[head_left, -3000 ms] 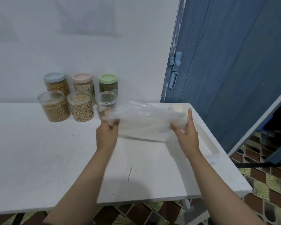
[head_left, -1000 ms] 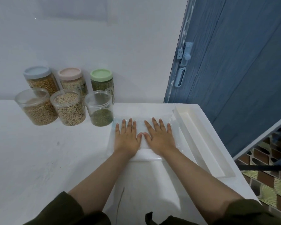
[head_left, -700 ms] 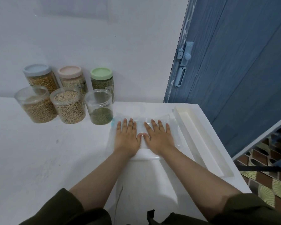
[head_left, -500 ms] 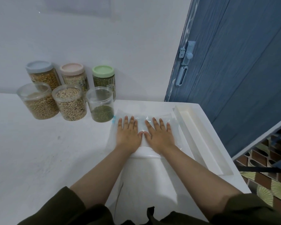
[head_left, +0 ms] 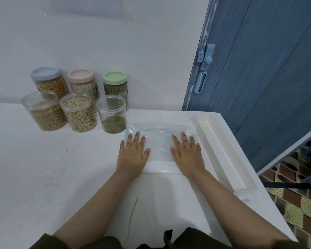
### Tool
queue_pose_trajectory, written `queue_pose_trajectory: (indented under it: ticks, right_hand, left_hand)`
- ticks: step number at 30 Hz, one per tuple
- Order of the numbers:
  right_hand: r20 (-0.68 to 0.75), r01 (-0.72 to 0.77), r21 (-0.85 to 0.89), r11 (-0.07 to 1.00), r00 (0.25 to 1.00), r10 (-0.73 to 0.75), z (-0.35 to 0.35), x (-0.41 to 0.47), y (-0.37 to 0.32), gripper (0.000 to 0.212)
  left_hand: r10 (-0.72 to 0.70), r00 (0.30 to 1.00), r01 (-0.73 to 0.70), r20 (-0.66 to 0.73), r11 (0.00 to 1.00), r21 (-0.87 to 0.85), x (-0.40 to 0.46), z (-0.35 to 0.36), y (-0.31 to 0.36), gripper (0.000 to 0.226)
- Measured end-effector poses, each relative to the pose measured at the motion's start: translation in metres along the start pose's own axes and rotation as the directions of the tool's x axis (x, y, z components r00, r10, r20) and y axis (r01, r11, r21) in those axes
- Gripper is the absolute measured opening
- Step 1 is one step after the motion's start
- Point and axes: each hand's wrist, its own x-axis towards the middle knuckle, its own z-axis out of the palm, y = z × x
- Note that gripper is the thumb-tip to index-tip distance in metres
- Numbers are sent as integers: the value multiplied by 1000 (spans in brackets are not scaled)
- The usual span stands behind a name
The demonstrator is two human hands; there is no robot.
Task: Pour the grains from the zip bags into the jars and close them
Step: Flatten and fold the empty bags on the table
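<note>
From the head view I see my left hand (head_left: 133, 156) and right hand (head_left: 188, 155) both flat, palms down and fingers spread, pressing on the outer ends of an empty clear plastic zip bag (head_left: 159, 141) lying flat on the white table (head_left: 43, 177) at frame centre, the hands apart with bare bag between them. To the upper left of the bag stand three lidless clear plastic jars: one just beside the bag's corner with a low layer of green grains (head_left: 112, 116), one of pale mixed grains (head_left: 78, 112) and one of yellow-tan beans (head_left: 44, 111). Behind them against the white wall stand three closed jars, with a blue lid (head_left: 45, 73), a pink lid (head_left: 80, 76) and a green lid (head_left: 115, 78), while a long white tray (head_left: 221, 150) lies to the bag's right.
</note>
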Motion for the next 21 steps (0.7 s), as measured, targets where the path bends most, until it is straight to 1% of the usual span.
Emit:
queue_pose_trajectory:
  ticks: [3,6,7,8,10,13,16,17,19,21]
  right_hand:
    - [-12,2,6,1000,1000,-1,5,1,1,56]
    - [6,-3,-11,1000,1000,3,5,2,3,56]
    - [11,-5,-16,1000,1000,5,5,2,3,56]
    - [15,-6,-20,1000,1000,6,6,2,3,56]
    - [25,-5,-24,1000,1000,5,5,3,4,56]
    - [36,4,-15,1000,999,-3,2,5,7,55]
    - [52,12,3,1000,999,-12,-1,6,11,54]
    - [59,17,8,1000,998,-18,-2,6,12,53]
    - [65,29,26,999,997,-30,-4,6,13,52]
    - [68,33,51,998,997,-36,-7,6,14,51]
  left_hand:
    - [5,1000,-6,-19,997,-78,-2,3,-1,89]
    - [24,999,-31,-36,979,-199,-3,-3,-5,77]
    - [44,997,-57,-56,967,-247,-5,-5,-7,77]
    - [74,994,-95,-85,956,-277,-6,-8,-10,80]
    - [141,984,-166,-106,943,-289,-7,-15,-20,88]
    - [191,981,-186,-20,919,-349,-11,-29,-46,88]
    - [251,959,-151,132,845,-514,-19,-44,-61,89]
    - [271,947,-137,175,829,-542,-21,-48,-63,89]
    - [312,916,-146,253,845,-514,-24,-51,-64,88]
    - [321,900,-153,295,866,-475,-25,-52,-65,90]
